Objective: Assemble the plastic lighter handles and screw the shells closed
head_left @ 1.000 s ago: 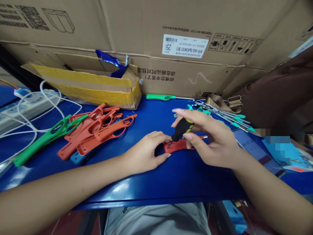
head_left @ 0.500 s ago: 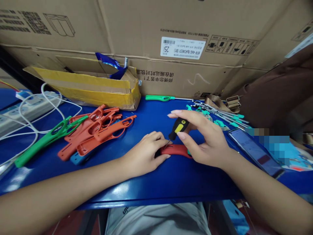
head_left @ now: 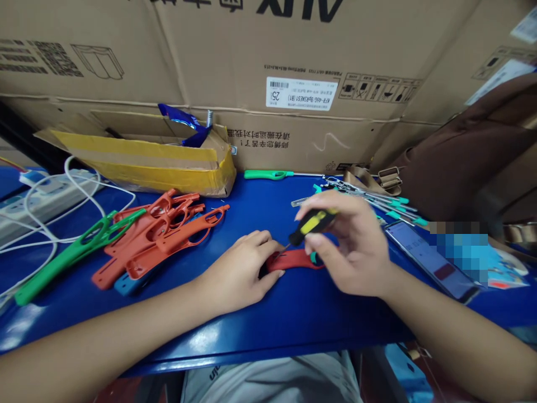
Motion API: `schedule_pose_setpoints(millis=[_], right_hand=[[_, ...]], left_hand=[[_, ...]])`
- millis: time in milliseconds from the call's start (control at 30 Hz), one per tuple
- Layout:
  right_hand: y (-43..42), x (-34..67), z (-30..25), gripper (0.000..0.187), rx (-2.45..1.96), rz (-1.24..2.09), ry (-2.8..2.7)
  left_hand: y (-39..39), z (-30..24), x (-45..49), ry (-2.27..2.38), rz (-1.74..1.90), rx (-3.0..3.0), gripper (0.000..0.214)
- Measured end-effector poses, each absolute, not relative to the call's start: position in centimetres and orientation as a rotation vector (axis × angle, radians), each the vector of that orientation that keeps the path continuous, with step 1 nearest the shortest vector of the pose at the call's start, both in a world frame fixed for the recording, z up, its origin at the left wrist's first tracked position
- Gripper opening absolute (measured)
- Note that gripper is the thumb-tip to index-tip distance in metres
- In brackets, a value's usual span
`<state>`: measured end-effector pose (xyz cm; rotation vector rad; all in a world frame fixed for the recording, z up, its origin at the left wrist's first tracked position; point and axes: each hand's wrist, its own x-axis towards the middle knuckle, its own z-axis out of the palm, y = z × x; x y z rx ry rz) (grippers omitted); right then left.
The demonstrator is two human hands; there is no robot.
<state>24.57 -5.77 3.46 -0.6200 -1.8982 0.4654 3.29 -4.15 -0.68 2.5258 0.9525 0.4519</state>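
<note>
My left hand (head_left: 241,271) lies curled on the blue table (head_left: 293,319), pinching the near end of a red plastic handle piece (head_left: 296,259). In my right hand (head_left: 354,246) I grip a small screwdriver (head_left: 311,223) with a black and yellow handle. Its thin shaft slants down to the left, and the tip meets the red piece beside my left fingers. To the left lies a heap of orange handle shells (head_left: 161,232) with a green one (head_left: 75,252) beside it and a blue one under it.
A taped cardboard box (head_left: 159,154) and big cartons (head_left: 293,67) line the back. A power strip with white cables (head_left: 37,193) is at the left. Metal rods with teal ends (head_left: 377,201), a green lighter (head_left: 268,174), a phone (head_left: 430,258) and a brown bag (head_left: 461,151) are at the right.
My right hand has tipped the screwdriver flatter and turned it a little. The tip has stayed on the red piece. The view has dropped slightly; my left hand has kept its hold.
</note>
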Motion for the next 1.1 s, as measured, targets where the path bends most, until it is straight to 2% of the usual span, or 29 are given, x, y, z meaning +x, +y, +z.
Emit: schedule_pose_setpoints(millis=[167, 333, 533, 700, 933, 1100], right_hand=[[-4.1, 26.3, 5.1, 0.026, -0.819, 0.542, -1.52], [-1.6, 28.7, 3.3, 0.022, -1.043, 0.759, -1.746], [0.0, 29.4, 0.2, 0.02, -1.148, 0.278, -2.196], [0.6, 28.8, -1.4, 0.017, -1.206, 0.258, -2.299], [0.3, 27.9, -1.5, 0.011, -1.153, 0.26, -2.281], [1.3, 30.0, -0.1, 0.02, -1.367, -0.037, -2.164]], left_hand=[[-4.1, 1.1, 2.2, 1.109, 0.223, 2.692, 0.032], [-4.0, 1.6, 1.6, 1.191, 0.168, 2.752, 0.032], [-3.4, 0.1, 1.9, 1.112, 0.291, 2.696, 0.039], [-3.4, -0.5, 2.1, 1.05, 0.311, 2.644, 0.025], [-3.7, 0.2, 2.3, 1.109, 0.253, 2.64, 0.02], [-3.3, 0.6, 1.9, 1.158, 0.147, 2.677, 0.016]])
